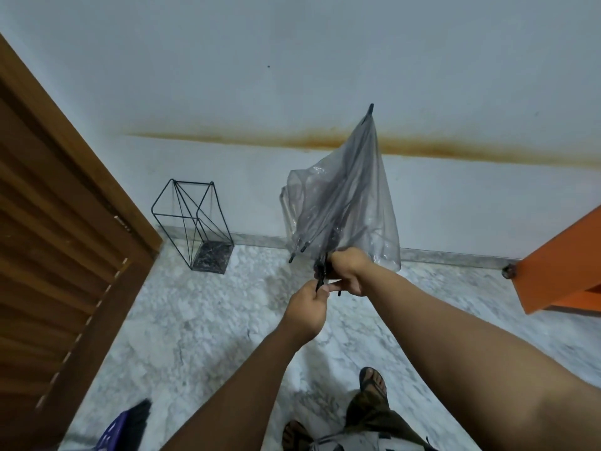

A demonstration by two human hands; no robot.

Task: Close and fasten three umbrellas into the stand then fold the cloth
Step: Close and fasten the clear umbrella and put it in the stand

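I hold the clear, crinkly plastic umbrella with thin black ribs (341, 203) tip-up, collapsed but loose, my right hand (349, 270) gripping the gathered rib ends. My left hand (307, 309) pinches its small black strap, which I judge must wrap and fasten next. The empty black wire stand with a speckled base (195, 222) waits far left, against the wall.

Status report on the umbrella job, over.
Both hands gripping the collapsed clear plastic umbrella. Black wire stand empty. Nothing in between.
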